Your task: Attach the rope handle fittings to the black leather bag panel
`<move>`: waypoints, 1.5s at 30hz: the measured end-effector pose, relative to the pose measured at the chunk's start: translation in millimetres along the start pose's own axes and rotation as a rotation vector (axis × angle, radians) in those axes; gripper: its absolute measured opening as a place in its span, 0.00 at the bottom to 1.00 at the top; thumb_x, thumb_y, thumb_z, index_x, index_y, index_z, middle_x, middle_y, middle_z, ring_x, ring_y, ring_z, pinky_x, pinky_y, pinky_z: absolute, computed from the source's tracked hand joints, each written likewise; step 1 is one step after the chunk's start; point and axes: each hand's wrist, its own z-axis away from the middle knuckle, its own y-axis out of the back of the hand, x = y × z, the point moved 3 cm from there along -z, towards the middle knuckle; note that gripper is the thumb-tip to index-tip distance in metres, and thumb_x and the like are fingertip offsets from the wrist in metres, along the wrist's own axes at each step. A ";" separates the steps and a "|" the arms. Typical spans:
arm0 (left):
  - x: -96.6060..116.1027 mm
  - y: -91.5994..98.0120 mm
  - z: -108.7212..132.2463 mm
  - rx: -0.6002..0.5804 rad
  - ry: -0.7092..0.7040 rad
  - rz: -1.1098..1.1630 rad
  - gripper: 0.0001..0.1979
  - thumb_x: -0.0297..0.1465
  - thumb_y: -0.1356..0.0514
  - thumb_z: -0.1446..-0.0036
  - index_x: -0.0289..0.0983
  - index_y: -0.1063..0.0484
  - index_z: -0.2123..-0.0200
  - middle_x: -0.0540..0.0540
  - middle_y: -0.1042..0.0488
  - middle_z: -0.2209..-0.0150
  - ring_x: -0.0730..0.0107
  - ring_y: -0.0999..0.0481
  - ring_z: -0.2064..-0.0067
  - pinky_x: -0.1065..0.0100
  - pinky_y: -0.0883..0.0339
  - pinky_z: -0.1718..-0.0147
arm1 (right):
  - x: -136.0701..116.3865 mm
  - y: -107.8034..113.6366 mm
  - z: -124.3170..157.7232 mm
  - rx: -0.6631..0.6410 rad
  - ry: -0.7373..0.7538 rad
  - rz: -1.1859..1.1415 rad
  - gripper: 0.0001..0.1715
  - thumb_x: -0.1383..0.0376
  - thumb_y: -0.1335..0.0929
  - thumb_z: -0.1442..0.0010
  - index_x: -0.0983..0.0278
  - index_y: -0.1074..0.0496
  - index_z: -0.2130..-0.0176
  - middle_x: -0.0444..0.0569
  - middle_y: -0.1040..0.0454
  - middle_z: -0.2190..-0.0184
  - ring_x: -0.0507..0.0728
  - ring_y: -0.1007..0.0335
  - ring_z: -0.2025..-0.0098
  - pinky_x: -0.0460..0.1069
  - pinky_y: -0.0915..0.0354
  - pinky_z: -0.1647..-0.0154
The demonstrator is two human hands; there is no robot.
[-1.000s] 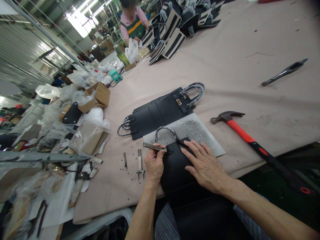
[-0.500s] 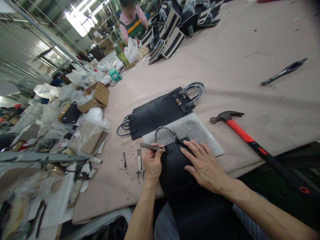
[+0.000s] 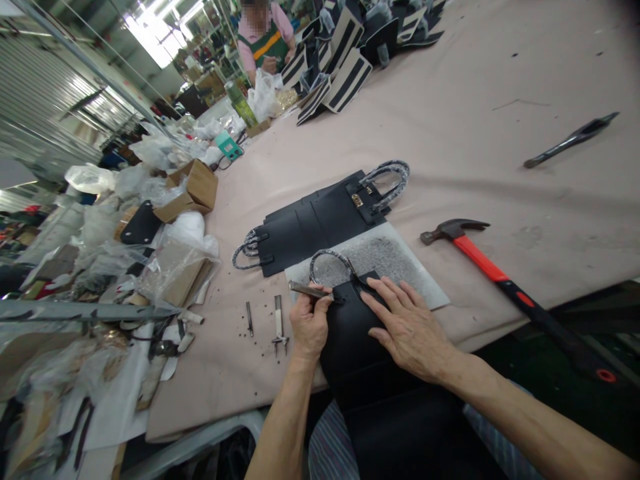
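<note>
My left hand (image 3: 309,325) is closed around a metal hole punch (image 3: 306,289), whose tip meets the black leather bag panel (image 3: 350,333) near the base of its wrapped handle (image 3: 330,252). Flat on the same panel, its fingers stretched out, lies my right hand (image 3: 407,327). The panel's upper end rests on a speckled white slab (image 3: 400,257), and its lower part hangs over the table edge toward my lap. Just beyond is a finished-looking black bag panel (image 3: 310,227) with handles at both ends.
A red-handled claw hammer (image 3: 480,257) lies at right, its grip past the table edge. Farther off is a dark metal tool (image 3: 570,141). A thin punch (image 3: 249,319) and a pair of dividers (image 3: 279,327) lie at left. A cardboard box (image 3: 197,190) and a co-worker (image 3: 267,43) are beyond.
My left hand has shifted slightly right with the punch, bringing its tip nearer the handle base. My right hand stays flat on the leather. The co-worker's hand has risen.
</note>
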 end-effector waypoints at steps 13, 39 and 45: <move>3.5 -8.5 5.7 0.002 -0.127 -0.041 0.05 0.31 0.37 0.39 0.39 0.24 0.60 0.46 0.17 0.64 0.64 0.18 0.60 0.63 0.24 0.56 | -0.7 2.2 -1.1 -0.005 -0.008 -0.016 0.34 0.56 0.32 0.33 0.64 0.35 0.33 0.57 0.45 0.28 0.67 0.54 0.26 0.66 0.55 0.26; 4.6 -10.9 6.5 0.000 -0.107 0.029 0.03 0.30 0.38 0.39 0.39 0.24 0.61 0.48 0.19 0.65 0.67 0.19 0.62 0.66 0.26 0.58 | -2.2 2.3 -1.0 0.008 0.004 0.034 0.32 0.61 0.33 0.34 0.63 0.36 0.33 0.56 0.45 0.27 0.68 0.53 0.26 0.66 0.53 0.27; -2.8 -9.4 5.8 0.020 -0.051 0.070 0.05 0.32 0.37 0.39 0.38 0.24 0.60 0.47 0.19 0.64 0.66 0.19 0.61 0.66 0.25 0.56 | -2.5 2.8 -0.8 0.001 0.002 0.041 0.32 0.60 0.32 0.34 0.63 0.35 0.33 0.56 0.44 0.28 0.68 0.52 0.27 0.66 0.53 0.27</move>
